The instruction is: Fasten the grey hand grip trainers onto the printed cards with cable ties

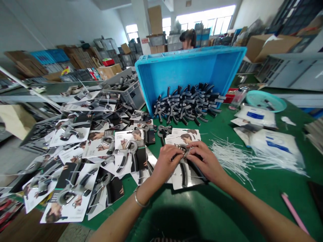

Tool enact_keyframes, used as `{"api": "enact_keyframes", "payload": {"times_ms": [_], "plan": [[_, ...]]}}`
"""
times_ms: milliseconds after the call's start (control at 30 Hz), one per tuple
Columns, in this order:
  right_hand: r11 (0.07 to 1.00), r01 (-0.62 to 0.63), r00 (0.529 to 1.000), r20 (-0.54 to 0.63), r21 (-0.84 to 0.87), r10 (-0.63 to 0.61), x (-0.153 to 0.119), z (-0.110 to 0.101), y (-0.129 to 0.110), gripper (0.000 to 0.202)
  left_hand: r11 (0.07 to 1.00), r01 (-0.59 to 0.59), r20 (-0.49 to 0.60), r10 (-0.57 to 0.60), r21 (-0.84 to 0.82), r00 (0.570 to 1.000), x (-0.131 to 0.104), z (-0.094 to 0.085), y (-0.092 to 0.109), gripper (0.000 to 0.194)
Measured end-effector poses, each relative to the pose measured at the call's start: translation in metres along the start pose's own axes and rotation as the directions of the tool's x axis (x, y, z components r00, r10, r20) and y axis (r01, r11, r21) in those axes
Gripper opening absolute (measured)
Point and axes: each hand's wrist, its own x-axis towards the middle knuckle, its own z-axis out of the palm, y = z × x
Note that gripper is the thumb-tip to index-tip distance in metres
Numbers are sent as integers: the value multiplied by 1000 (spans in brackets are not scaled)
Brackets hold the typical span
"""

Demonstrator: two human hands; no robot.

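A grey and black hand grip exerciser (185, 173) lies on a printed white backing card (178, 179) in front of me. My left hand (166, 159) is closed, thumb and fingers pinching at the exerciser's spring end. From the other side my right hand (205, 161) is closed on the same end, its fingertips almost meeting the left ones. Whether a tie runs between the fingertips I cannot make out. Just behind the hands sits a stack of printed cards (193, 133). White cable ties (228, 156) are spread to the right of my right hand.
Carded exercisers (73, 191) pile up on the left. A tilted blue crate (176, 72) with loose exercisers (186, 104) stands behind. To the right are bags of ties (275, 144), a turquoise tray (266, 99) and a pink pen (294, 211). Another person (188, 39) is beyond the crate.
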Motion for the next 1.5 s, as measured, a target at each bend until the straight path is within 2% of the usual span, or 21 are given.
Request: {"api": "enact_keyframes", "payload": {"times_ms": [67, 233, 467, 667, 1167, 1233, 1333, 1400, 1500], "plan": [[999, -27, 1000, -5, -25, 27, -1, 0, -1, 11, 1000, -17, -15, 16, -20, 1000, 0, 2, -3, 5], [994, -99, 989, 105, -44, 103, -6, 0, -1, 19, 992, 3, -51, -10, -127, 999, 2, 4, -7, 5], [995, -47, 973, 220, -87, 65, -7, -7, -3, 19, 979, 45, -71, -60, -198, 996, 0, 5, -8, 6], [996, -31, 968, 247, -86, 51, -6, -8, -3, 17, 979, 37, -91, -56, -200, 994, 0, 8, -9, 8], [997, -37, 978, 203, -63, 49, -8, -5, -1, 22, 993, -19, -98, 7, -120, 995, -2, 8, -5, 8], [997, -54, 982, 180, -53, 62, -8, -3, 1, 21, 991, -60, -79, 51, -117, 996, -3, 6, -6, 9], [996, -89, 987, 134, -11, 90, -7, -1, 3, 19, 985, -99, 17, 102, -138, 995, 1, -1, -5, 11], [994, -111, 987, 120, 12, 109, -6, 1, 3, 19, 986, -62, 68, 73, -155, 995, 7, -6, -3, 12], [990, -139, 987, 90, 38, 135, -6, 3, 3, 14, 989, 17, 66, -7, -148, 998, 16, -12, 4, 10]]}}
